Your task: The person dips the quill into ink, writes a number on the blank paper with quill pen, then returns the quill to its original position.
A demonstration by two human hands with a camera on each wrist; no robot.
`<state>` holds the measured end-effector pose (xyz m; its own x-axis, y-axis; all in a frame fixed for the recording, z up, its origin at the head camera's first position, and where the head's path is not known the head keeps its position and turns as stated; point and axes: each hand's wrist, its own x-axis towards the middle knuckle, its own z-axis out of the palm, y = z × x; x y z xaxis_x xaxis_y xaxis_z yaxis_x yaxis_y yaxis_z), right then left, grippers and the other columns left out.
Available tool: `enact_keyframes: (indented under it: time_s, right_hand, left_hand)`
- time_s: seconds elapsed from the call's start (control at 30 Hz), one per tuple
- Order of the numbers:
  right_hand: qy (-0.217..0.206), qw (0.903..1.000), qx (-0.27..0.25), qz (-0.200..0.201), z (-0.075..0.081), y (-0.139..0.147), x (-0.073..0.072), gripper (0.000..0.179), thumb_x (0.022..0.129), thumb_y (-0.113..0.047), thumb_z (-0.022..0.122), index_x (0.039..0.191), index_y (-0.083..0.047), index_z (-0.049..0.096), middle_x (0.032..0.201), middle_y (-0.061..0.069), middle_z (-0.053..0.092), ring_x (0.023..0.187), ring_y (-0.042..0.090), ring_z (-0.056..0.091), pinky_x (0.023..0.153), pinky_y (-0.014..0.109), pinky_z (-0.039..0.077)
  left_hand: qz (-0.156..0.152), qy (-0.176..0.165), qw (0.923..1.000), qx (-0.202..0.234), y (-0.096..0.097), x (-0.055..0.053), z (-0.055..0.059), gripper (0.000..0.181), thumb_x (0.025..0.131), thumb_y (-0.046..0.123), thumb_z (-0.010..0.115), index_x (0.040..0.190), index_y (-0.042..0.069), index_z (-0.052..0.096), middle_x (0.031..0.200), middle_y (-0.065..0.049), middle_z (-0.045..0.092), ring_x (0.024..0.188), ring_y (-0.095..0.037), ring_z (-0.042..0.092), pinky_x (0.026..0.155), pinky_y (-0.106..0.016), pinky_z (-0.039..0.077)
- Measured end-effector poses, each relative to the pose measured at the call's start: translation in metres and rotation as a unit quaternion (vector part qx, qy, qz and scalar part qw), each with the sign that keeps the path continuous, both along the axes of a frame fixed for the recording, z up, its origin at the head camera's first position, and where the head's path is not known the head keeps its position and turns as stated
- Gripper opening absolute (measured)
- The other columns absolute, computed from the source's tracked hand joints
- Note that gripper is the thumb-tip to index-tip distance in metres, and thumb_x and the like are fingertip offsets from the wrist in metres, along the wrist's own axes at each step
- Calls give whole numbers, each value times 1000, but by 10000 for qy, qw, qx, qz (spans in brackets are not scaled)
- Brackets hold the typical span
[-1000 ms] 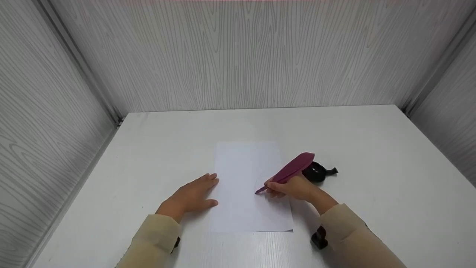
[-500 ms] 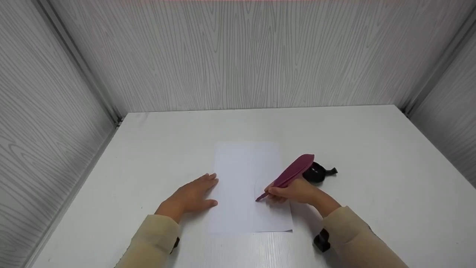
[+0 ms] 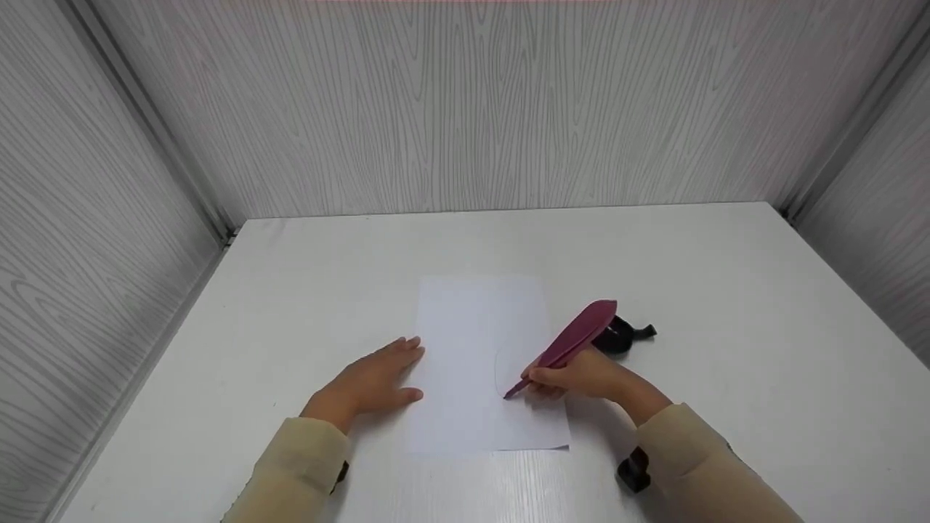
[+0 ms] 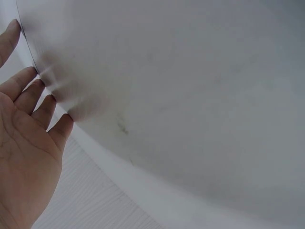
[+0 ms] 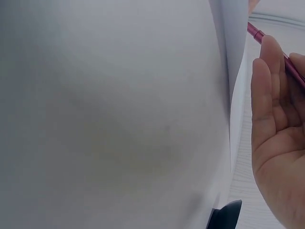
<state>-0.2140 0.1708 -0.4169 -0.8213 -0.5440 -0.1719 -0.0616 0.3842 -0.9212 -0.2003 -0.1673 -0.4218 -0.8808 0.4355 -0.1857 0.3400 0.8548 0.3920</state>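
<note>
- Our right hand (image 3: 577, 370) pinches the purple feather-topped pen (image 3: 577, 334) low on its shaft; the right wrist view shows the remaining fingers folded loosely beneath.
- The pen's long axis slants: its tip points toward the near left of the bench (image 3: 726, 305), its feather end toward the far right corner, rising over the back of our grip.
- That tip appears to meet the paper (image 3: 465, 327) in its right half, closer to the sheet's near edge than its far one, at the lower end of a faint curved line (image 3: 496, 369). The line bows toward the bench's left edge; what our fingers cover of the sheet we cannot tell.
- Of our two hands, the right is plainly nearer the tip, just beside it; the left half of the sheet separates our left hand (image 3: 370, 385) from it.
- That left hand grasps nothing: fingers extended, thumb spread, fingertips at the paper's left edge. How firmly they press, we cannot tell.
- A black object (image 3: 619, 338) sits beyond our right wrist, partly hidden by the feather, its stem toward the bench's right edge.
- The sheet's near right corner curls up slightly.
</note>
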Motion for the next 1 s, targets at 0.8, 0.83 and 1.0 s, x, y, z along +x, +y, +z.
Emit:
enact_keyframes:
  time_s: [0.8, 0.83, 1.0]
  right_hand:
    - [-111, 9990, 335, -262, 7, 13, 4, 23, 90, -20, 67, 101, 0, 72, 86, 10, 72, 78, 19, 69, 71, 33, 56]
    - [-105, 9990, 346, -272, 7, 13, 4, 23, 90, -20, 67, 101, 0, 72, 86, 10, 72, 78, 19, 69, 71, 33, 56]
    - [-53, 9988, 386, -290, 8, 16, 3, 24, 91, -20, 66, 102, 0, 72, 87, 10, 71, 79, 21, 69, 72, 34, 57]
  left_hand:
    - [130, -160, 9998, 26, 1, 2, 4, 67, 91, 31, 66, 147, 8, 37, 155, -1, 25, 143, -21, 16, 114, -42, 17]
    - [132, -161, 9998, 20, 2, 2, 4, 67, 91, 31, 66, 147, 8, 37, 155, -1, 26, 143, -21, 17, 114, -42, 17]
    - [149, -181, 9997, -33, 2, 2, 5, 67, 91, 31, 65, 147, 9, 36, 155, -1, 25, 143, -21, 17, 113, -42, 18]
